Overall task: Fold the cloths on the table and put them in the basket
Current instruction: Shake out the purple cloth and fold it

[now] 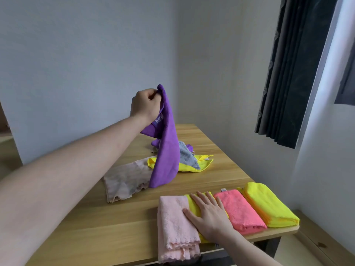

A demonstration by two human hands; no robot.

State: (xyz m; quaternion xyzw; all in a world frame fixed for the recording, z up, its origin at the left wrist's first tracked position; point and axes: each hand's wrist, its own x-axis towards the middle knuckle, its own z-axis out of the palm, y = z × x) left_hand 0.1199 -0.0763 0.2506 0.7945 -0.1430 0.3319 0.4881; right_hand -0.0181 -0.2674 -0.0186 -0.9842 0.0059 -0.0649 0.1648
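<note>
My left hand grips a corner of a purple cloth and holds it up above the wooden table; its lower end hangs onto the pile. My right hand lies flat, fingers straight, on a folded yellow cloth near the front edge. Beside it lie a folded pale pink cloth, a folded coral pink cloth and another folded yellow cloth. Unfolded cloths sit mid-table: a beige one, a yellow one and a grey one. No basket is in view.
The table stands in a room corner, with a wall behind it and another to its right. A dark curtain hangs at the upper right. A wooden ledge runs below the table's right end.
</note>
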